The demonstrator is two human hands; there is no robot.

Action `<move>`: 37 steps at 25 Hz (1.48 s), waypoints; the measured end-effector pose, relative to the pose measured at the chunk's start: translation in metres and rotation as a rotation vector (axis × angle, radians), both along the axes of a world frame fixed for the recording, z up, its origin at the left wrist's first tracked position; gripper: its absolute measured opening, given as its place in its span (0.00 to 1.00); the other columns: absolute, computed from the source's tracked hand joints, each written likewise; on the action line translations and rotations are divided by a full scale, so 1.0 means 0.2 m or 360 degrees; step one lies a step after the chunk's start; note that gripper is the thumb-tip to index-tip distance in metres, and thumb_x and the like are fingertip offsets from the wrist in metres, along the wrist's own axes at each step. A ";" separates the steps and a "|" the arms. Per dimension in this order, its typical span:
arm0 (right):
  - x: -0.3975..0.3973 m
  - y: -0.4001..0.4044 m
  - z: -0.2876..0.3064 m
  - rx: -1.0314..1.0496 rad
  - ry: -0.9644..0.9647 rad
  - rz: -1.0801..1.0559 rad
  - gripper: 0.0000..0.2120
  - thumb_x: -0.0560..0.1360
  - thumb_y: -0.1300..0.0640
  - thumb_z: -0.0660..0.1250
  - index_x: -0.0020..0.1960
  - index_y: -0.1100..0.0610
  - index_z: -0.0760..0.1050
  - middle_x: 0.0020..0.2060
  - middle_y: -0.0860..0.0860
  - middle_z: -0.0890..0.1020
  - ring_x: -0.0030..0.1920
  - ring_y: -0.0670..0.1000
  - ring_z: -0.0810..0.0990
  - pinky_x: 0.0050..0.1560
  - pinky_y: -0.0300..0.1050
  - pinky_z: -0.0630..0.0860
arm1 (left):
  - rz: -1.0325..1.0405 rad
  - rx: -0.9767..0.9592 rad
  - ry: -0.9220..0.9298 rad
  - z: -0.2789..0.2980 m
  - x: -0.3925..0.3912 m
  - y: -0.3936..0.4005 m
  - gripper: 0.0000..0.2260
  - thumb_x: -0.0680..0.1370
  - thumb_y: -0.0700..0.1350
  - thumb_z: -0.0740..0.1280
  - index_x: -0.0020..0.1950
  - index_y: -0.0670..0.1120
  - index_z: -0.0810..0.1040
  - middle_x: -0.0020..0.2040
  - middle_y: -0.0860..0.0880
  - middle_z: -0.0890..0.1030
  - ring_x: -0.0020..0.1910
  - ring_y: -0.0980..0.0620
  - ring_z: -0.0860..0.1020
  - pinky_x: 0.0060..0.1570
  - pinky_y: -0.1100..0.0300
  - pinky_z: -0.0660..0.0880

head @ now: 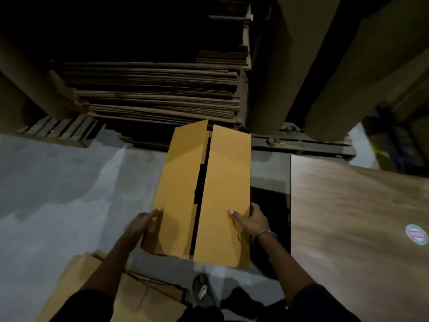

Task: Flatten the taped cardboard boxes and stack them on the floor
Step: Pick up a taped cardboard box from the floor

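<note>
Nearest, below the hands, flattened cardboard already lies on the floor, so some boxes seem done. The left hand grips the left edge of an open box, and the right hand clasps its right side, thumb on top; it is held up between them, flaps parted, not yet flattened. Right of the hands is a tabletop. Beyond, stacked sheets fade into darkness; any tape is indiscernible.

Head-worn view, forward and down (wide-angle, near the hands)
</note>
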State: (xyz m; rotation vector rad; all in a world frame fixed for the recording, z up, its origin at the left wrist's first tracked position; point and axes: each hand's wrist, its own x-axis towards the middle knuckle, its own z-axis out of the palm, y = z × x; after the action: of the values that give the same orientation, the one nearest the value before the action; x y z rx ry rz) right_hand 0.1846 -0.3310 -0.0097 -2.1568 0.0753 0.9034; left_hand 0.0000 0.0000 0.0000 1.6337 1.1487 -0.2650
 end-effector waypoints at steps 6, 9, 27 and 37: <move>-0.03 0.33 0.10 -0.0213 -0.0158 -0.0132 0.68 0.57 0.12 0.62 0.84 0.48 0.46 0.84 0.50 0.53 0.81 0.57 0.57 0.77 0.65 0.61 | 0.0225 -0.0821 -0.0287 -0.08 0.16 0.09 0.19 0.85 0.59 0.61 0.68 0.49 0.78 0.58 0.44 0.87 0.55 0.43 0.86 0.54 0.45 0.79; -0.03 0.59 0.12 -0.0409 -0.0188 0.0138 0.70 0.56 0.09 0.54 0.84 0.48 0.35 0.83 0.52 0.36 0.83 0.56 0.35 0.77 0.73 0.41 | 0.0193 -0.0904 -0.0375 -0.21 0.18 0.18 0.23 0.84 0.58 0.64 0.75 0.48 0.76 0.69 0.41 0.81 0.65 0.40 0.82 0.63 0.41 0.77; -0.05 0.79 -0.10 -0.0977 -0.0328 0.0307 0.65 0.56 0.08 0.44 0.81 0.41 0.28 0.80 0.58 0.29 0.80 0.61 0.26 0.74 0.77 0.37 | 0.0571 -0.1240 0.0025 -0.81 -0.01 0.22 0.36 0.67 0.71 0.73 0.65 0.46 0.83 0.72 0.38 0.77 0.53 0.43 0.86 0.55 0.44 0.81; -0.18 0.72 0.08 -0.0538 -0.0457 0.0208 0.48 0.70 0.15 0.40 0.82 0.37 0.35 0.84 0.49 0.40 0.83 0.54 0.34 0.78 0.70 0.38 | 0.0445 -0.1262 -0.0184 -0.42 0.11 0.05 0.36 0.76 0.70 0.68 0.75 0.47 0.76 0.69 0.41 0.81 0.68 0.40 0.80 0.70 0.39 0.73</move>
State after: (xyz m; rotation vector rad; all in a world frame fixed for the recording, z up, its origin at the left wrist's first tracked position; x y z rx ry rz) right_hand 0.1494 -0.1868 0.0060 -2.6127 -0.0613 0.6793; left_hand 0.0219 0.0094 -0.0837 0.7748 0.9885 -0.3780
